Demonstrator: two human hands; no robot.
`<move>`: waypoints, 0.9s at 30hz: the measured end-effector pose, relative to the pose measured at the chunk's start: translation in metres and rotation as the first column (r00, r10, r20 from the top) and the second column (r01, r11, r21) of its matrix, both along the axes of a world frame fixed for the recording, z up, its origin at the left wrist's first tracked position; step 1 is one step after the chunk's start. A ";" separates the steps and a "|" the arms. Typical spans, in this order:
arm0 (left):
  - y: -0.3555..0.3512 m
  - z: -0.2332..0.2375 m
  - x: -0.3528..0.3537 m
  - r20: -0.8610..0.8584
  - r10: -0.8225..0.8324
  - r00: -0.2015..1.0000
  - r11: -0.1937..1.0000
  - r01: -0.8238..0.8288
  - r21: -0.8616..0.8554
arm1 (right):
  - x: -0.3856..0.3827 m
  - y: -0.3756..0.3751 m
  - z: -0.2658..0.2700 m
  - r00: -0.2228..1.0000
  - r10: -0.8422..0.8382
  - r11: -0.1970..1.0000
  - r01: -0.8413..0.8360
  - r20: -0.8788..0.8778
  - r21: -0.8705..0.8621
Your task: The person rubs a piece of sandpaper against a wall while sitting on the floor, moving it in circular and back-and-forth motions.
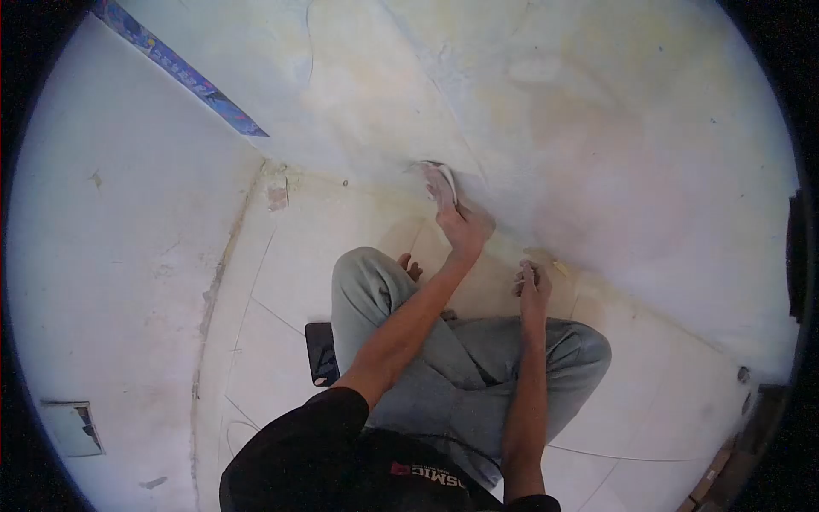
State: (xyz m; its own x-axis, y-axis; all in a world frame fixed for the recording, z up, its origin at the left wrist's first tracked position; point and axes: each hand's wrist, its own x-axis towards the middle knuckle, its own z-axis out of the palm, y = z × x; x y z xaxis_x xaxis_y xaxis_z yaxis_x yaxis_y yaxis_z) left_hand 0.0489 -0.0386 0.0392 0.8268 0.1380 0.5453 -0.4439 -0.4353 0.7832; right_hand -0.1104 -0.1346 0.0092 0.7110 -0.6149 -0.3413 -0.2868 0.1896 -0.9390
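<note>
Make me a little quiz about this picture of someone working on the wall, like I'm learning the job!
1. True or false: the left hand presses a flat pad against the wall.
2. Where does the person sit? A) on the tiled floor B) on a chair C) on a ladder
3. Fill the gap: the person's trousers are ___ in colour.

Key: 1 true. 2 A. 3 grey.
</note>
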 end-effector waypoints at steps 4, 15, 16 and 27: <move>-0.002 0.008 0.002 -0.110 -0.012 0.994 0.990 -0.003 -0.140 | 0.003 -0.006 -0.002 1.000 0.013 0.999 -0.013 -0.002 -0.041; -0.003 0.002 -0.002 -0.404 0.074 0.912 0.979 -0.144 -0.146 | 0.003 -0.002 0.000 0.999 0.036 0.998 -0.034 0.037 -0.055; -0.002 0.004 -0.001 -0.194 0.024 0.981 0.987 -0.054 -0.151 | 0.003 -0.003 -0.003 0.999 0.031 0.999 -0.029 0.037 -0.044; -0.004 0.001 0.000 -0.135 0.041 0.990 0.993 -0.055 -0.103 | 0.005 -0.006 0.000 0.998 0.043 0.998 -0.041 0.043 -0.042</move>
State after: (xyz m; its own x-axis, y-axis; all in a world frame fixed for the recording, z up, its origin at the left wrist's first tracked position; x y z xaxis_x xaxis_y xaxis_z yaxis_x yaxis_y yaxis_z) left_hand 0.0492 -0.0425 0.0406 0.8818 0.2303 0.4116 -0.3139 -0.3649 0.8766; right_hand -0.1051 -0.1403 0.0094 0.7502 -0.5969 -0.2845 -0.2521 0.1396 -0.9576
